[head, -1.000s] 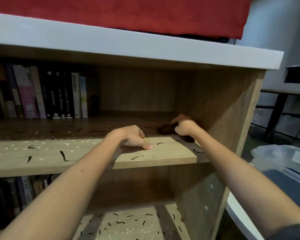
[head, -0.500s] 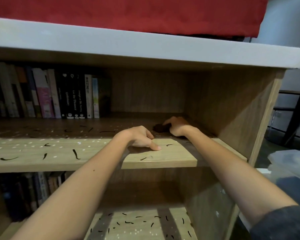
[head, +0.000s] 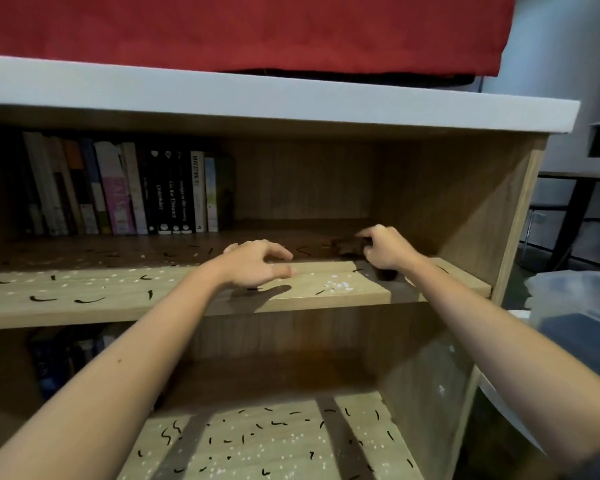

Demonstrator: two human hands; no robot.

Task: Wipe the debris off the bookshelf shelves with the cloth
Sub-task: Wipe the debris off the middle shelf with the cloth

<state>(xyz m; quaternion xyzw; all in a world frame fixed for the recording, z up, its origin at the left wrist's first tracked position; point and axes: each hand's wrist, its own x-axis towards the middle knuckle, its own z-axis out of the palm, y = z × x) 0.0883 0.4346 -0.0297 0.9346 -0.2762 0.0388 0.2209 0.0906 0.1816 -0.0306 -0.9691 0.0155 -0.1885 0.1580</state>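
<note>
From the far left I see books (head: pixel 118 192) standing at the back of the upper shelf (head: pixel 84 317). Debris (head: pixel 87 300), black curls and white specks, runs along the board towards the middle. My left hand (head: pixel 257 265) hovers over the front edge, fingers loosely spread and holding nothing, its shadow on the wood below. Right of it lies the dark cloth (head: pixel 349 245), bunched under the curled fingers of my right hand (head: pixel 387 249), close to the side panel (head: pixel 465 202). Nearly all the litter lies leftward from the cloth, so I judge the next stroke must run left along the shelf's length, with the right hand driving.
</note>
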